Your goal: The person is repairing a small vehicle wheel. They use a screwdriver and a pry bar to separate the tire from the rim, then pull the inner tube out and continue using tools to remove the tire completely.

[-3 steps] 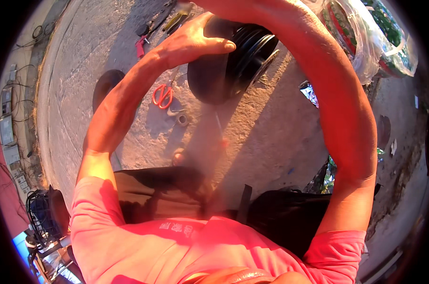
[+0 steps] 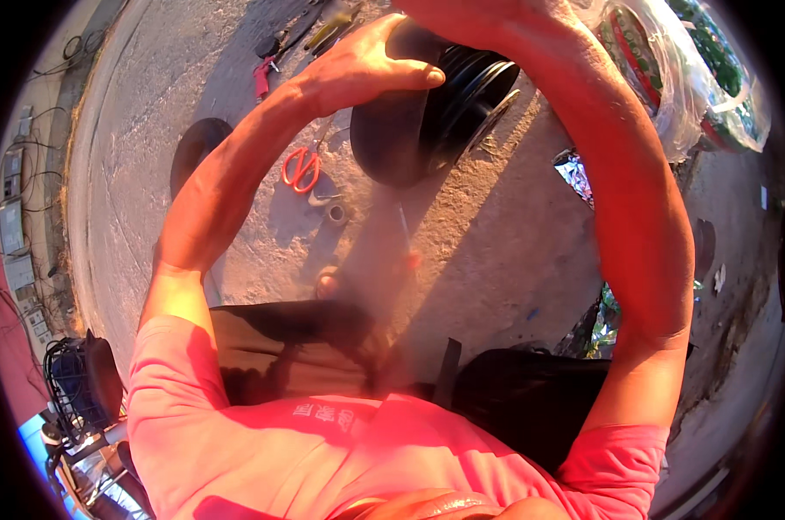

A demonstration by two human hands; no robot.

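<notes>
A black drum with deep grooves and a broad smooth flange [image 2: 389,139] stands on the ground in front of me. My left hand [image 2: 379,65] grips its upper part, the thumb reaching across it and the fingers mostly hidden. At the top edge of the view, my right hand [image 2: 488,22] is beside the drum's top; its fingers are cut off or hidden, so its grip cannot be made out. Red-handled scissors [image 2: 301,170] lie left of the drum, near a small metal ring [image 2: 336,213].
A pink-red handled tool [image 2: 262,80] lies at the far left, near a dark round disc [image 2: 200,154]. Plastic-wrapped green and red bundles [image 2: 670,78] stand at the far right. Shiny foil scraps [image 2: 574,176] lie by my right forearm. My dark-trousered legs [image 2: 288,347] are close below.
Both hands have shifted slightly to the right. The view has also moved a little, and the left hand stays on the drum.
</notes>
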